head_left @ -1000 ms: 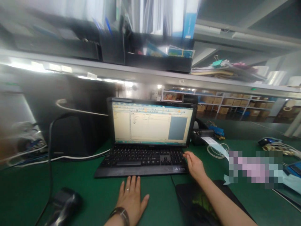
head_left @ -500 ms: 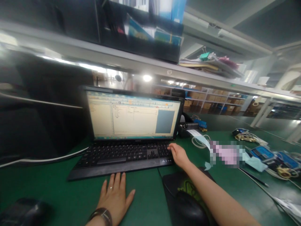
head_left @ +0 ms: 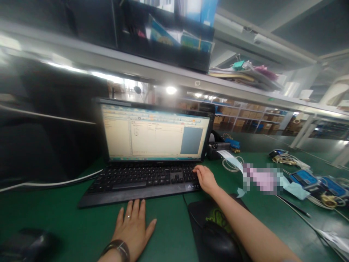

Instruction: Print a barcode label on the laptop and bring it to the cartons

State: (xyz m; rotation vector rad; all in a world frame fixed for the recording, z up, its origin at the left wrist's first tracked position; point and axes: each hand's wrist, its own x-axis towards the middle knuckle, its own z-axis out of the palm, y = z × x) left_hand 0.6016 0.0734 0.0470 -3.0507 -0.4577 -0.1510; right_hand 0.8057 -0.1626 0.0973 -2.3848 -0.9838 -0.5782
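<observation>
Laptop (head_left: 147, 153) open on the green table (head_left: 174, 225), lid upright, screen (head_left: 155, 134) lit with a pale program window, keyboard (head_left: 141, 178) facing the wearer. Right hand (head_left: 206, 179) laid on the far right keys, fingers loosely curled and pressing down, gripping nothing. Left hand (head_left: 133, 227) flat on the table just in front of the laptop's front edge, fingers spread wide, palm down, holding nothing; ring on one finger, dark band at the wrist. Probably a stiff, fairly heavy slab with a hinged lid (fragile at the screen and the hinge), so best lifted by the base at both sides, never by the lid; keys light to press, with a short travel. Smooth casing, likely a little slippery on the mat-like surface. Black mouse (head_left: 219, 242) on a dark mouse pad (head_left: 199, 214) under the right forearm, untouched. Small black printer (head_left: 215, 149) just right of the screen, a paper strip (head_left: 231, 160) trailing from it across a coil of white cable (head_left: 230, 165). Blue devices with wires (head_left: 308, 180) farther right, well apart from the hands. Shelf (head_left: 163, 76) above with black file trays (head_left: 163, 47) and stacked papers (head_left: 245, 72). Writing: a small mark below the screen and a badge at the keyboard's right corner, both too blurred to read; text in the window likewise too small to make out.
</observation>
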